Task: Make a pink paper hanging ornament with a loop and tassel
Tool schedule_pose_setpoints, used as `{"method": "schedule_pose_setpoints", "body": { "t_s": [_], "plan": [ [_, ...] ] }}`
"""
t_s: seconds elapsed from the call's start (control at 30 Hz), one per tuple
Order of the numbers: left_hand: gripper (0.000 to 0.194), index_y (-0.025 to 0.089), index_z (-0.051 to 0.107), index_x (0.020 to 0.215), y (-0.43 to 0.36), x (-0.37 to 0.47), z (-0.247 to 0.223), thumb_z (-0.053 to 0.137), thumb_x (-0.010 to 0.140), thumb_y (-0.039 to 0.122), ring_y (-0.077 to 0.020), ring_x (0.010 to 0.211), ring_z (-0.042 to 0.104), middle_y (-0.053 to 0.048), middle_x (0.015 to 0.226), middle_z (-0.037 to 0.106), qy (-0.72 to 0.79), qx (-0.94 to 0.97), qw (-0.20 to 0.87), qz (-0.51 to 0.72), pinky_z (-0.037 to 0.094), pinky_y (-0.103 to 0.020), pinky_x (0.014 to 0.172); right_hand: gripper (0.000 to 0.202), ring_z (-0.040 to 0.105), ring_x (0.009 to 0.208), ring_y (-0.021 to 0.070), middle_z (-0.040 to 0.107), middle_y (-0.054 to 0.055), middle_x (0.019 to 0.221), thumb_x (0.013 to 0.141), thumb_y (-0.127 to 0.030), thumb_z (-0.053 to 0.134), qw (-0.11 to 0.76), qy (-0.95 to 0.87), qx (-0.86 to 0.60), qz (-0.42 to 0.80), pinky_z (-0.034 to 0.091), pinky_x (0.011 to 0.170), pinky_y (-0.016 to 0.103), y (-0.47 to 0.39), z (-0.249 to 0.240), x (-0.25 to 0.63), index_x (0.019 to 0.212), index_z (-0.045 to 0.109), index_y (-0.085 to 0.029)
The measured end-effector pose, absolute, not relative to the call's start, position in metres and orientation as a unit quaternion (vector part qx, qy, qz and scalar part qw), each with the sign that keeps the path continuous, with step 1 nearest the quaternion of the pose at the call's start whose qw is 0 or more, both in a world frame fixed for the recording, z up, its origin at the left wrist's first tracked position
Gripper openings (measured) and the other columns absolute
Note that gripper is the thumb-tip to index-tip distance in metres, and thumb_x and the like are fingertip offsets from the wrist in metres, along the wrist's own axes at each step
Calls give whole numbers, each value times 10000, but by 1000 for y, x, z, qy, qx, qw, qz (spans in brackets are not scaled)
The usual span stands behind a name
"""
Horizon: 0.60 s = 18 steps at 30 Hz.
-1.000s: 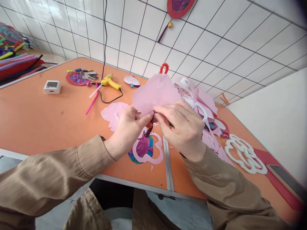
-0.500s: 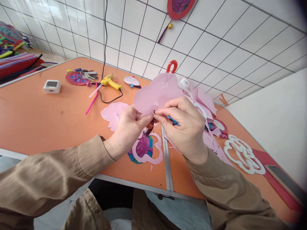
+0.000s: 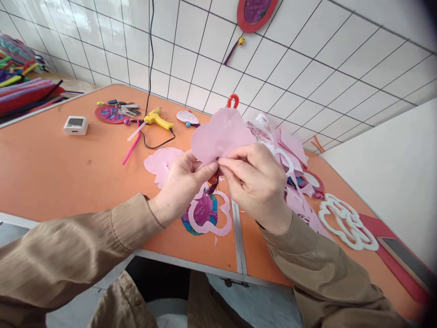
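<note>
A pale pink cloud-shaped card (image 3: 220, 132) is held up in front of me, with a red fuzzy loop (image 3: 233, 101) standing above its top edge. My left hand (image 3: 179, 182) grips the card's lower left edge, thumb in front and fingers behind. At the bottom edge my right hand (image 3: 257, 177) pinches a small dark bit, which looks like the cord end of a tassel. The dark purple tassel (image 3: 212, 187) with an orange bead hangs below the card, partly hidden by my fingers. Under it on the table lie a pink cloud-shaped frame (image 3: 225, 223) and a floral round piece (image 3: 203, 209).
A yellow glue gun (image 3: 159, 119) with its cord lies behind left, near keys (image 3: 128, 109) and a white box (image 3: 75, 125). Pink scraps (image 3: 290, 146) pile up at the right, beside white cloud frames (image 3: 344, 223) and a phone (image 3: 406, 259). A tiled wall rises behind.
The card has shifted slightly left and down. My right hand has moved a little left, still pinching at the bottom edge; a blue piece seen by its fingers is now hidden.
</note>
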State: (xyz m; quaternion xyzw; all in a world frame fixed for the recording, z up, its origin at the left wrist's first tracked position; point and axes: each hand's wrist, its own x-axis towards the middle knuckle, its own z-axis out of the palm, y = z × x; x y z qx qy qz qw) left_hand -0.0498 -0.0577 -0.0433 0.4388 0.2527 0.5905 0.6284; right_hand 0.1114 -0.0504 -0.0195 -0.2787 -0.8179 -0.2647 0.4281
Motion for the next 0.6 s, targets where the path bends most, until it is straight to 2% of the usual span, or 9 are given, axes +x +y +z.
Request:
{"method": "schedule_pose_setpoints", "body": {
  "t_s": [0.13,0.4,0.6],
  "plan": [
    [388,168,705,854,-57,-52,-42,912,756,482,-127,629,609,5,707,668,231,431,652,580,552,-299,649,278,633,751,190,631,-8,840,970,-43,627,421,-821,-278,-266,518,605,351,-53,-17,111,967,629,-322],
    [371,159,669,678,-55,-52,-40,935,714,415,-113,587,587,-2,628,636,253,412,670,564,493,-255,565,295,717,824,233,741,-12,934,976,-120,632,442,-830,-286,-185,601,720,418,-54,-18,112,1086,679,-389],
    [353,150,692,699,-54,-53,-40,928,736,411,-109,584,594,-10,639,662,263,426,661,558,484,-247,555,328,743,854,233,745,8,955,987,-89,594,440,-831,-307,-146,630,710,419,-57,-12,114,1129,686,-370]
  ]
}}
